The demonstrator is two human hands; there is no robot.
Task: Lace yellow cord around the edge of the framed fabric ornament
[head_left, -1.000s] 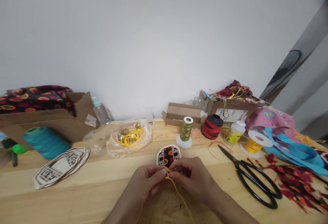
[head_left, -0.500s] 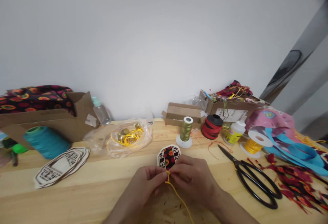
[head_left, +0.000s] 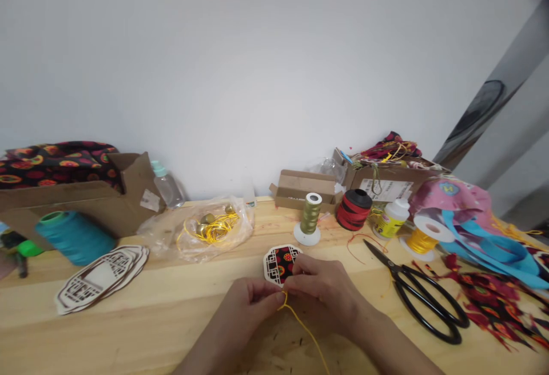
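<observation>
Over the middle of the table, my left hand [head_left: 251, 309] pinches a thin yellow cord [head_left: 307, 330] between thumb and fingers. Right beside it, my right hand [head_left: 328, 292] is closed on the same cord, with its fingertips close to the left ones. A small loop shows just below the fingertips, and the cord's tail runs down to the right. Just beyond my fingers is a pale octagonal fretwork panel [head_left: 283, 263] with dark flowered fabric in its middle. My right fingers cover its lower right edge; whether they grip it I cannot tell.
Black scissors [head_left: 422, 303] lie to the right, beside fabric scraps [head_left: 493, 295]. Behind stand an olive thread spool [head_left: 311, 218], a red spool [head_left: 354, 210] and a glue bottle [head_left: 391, 220]. To the left are stacked fretwork panels [head_left: 100, 278], a teal cone [head_left: 77, 238] and a bag of bells [head_left: 214, 229].
The fretwork panel has turned slightly and its lower edge shows more. My right hand has shifted a little to the right; both hands stay pinched at the cord.
</observation>
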